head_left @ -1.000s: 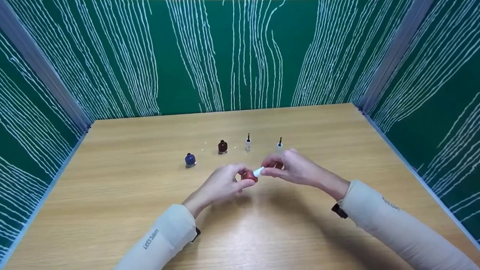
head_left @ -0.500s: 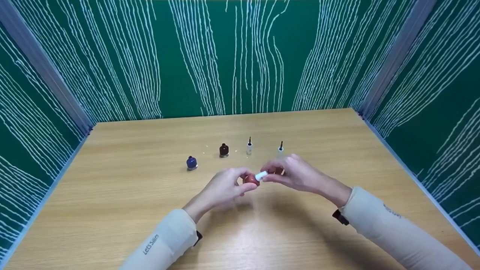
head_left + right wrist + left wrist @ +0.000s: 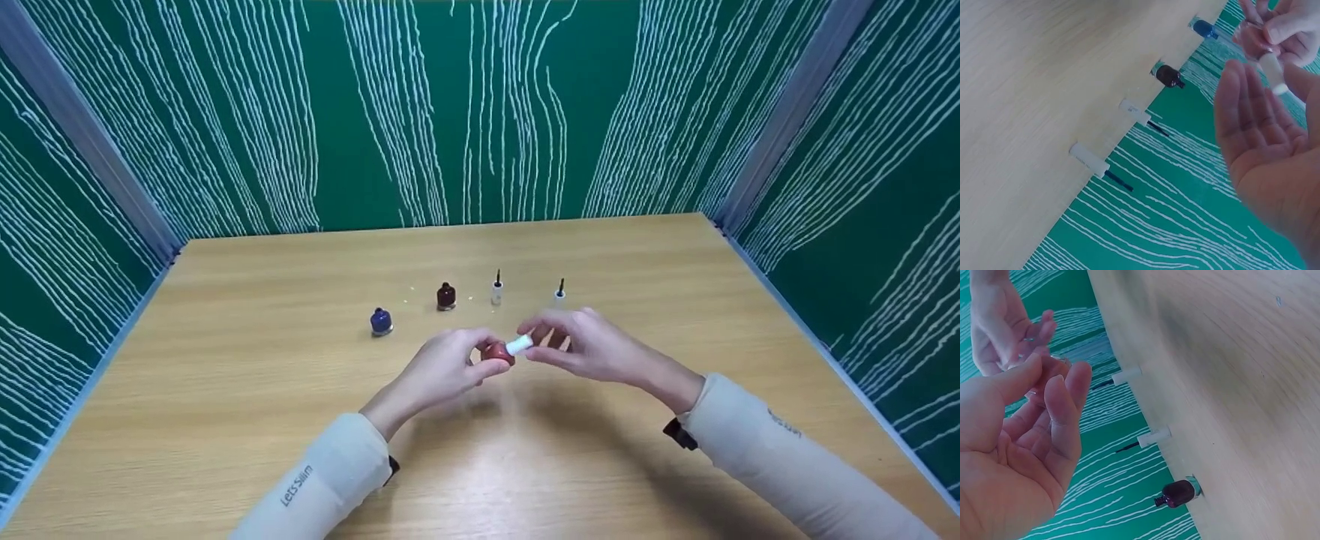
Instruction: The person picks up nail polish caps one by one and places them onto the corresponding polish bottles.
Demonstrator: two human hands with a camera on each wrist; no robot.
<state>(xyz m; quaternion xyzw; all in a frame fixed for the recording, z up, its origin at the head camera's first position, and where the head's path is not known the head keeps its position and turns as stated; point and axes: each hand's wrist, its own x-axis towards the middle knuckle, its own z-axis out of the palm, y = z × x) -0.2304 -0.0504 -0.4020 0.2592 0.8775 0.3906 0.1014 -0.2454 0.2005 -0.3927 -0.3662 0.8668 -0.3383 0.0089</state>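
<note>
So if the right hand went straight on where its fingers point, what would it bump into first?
The right hand would probably meet the white cap on the red bottle in the left hand, though any gap is hard to judge.

A pale wood-grained table is holding two small bottles and two white brush caps.
Across its middle and far part, a blue bottle is standing upright at the left of the head view, its dark neck showing; a dark red-brown bottle is standing beyond it to the right, also upright and bare-necked. Farther right, one white cap is balancing on its end with its black brush pointing up, and a second white cap is standing the same way, apart from the first. A few pale specks are lying around the red-brown bottle. Glare is brightening the near surface, and soft shadows are falling there.
</note>
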